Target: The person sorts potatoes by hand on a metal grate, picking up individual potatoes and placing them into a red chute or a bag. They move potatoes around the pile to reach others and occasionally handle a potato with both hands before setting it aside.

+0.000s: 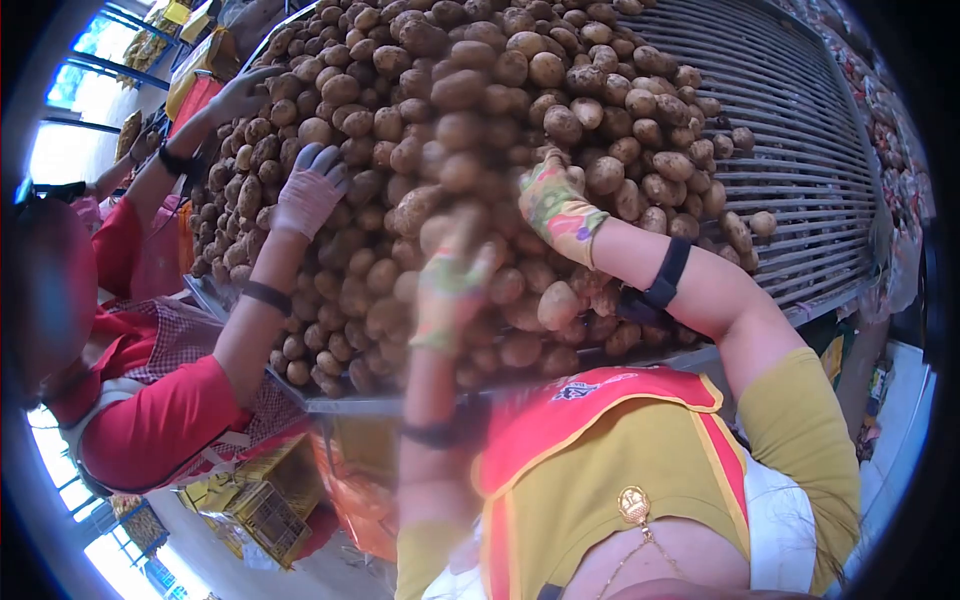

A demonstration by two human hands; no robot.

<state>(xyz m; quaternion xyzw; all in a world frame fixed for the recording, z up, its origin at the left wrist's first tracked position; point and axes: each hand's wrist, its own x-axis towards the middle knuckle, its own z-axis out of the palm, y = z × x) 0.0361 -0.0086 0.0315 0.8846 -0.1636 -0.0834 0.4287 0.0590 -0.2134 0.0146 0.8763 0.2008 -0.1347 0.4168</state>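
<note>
Potatoes, brown, rounded and dusted with soil (418, 208), lie in a deep heap across the middle of a sorting bed of parallel grey metal bars (800, 160). At far left a co-worker in a bright red short-sleeved top (165, 435) and a checked apron (190, 335) leans in; one hand in a pale pinkish glove with grey fingertips (308, 195) lies on the heap's left part, and another pale-gloved hand (245, 95) touches its upper left edge. Below stand yellow plastic crates (270, 515), and beside them, under the bed's edge, hangs orange sheeting (360, 490).

Further right, the wearer's left hand, in a pale green and pink patterned glove (450, 295), is over the near part of the heap; it is blurred, as are the potatoes just beyond its fingers, so I cannot tell whether it grips one. Its forearm carries a dark band (440, 430). At bottom centre is a red bib with yellow edging (600, 405), over a mustard-yellow shirt (590, 470) with a gold oval pendant (633, 505).

Right of that, the right hand, in a matching patterned glove (562, 205), has its fingers bent down against the potatoes; whether they pinch one I cannot tell. A black band (668, 272) circles its forearm. At the heap's right edge, potatoes thin out onto bare bars.
</note>
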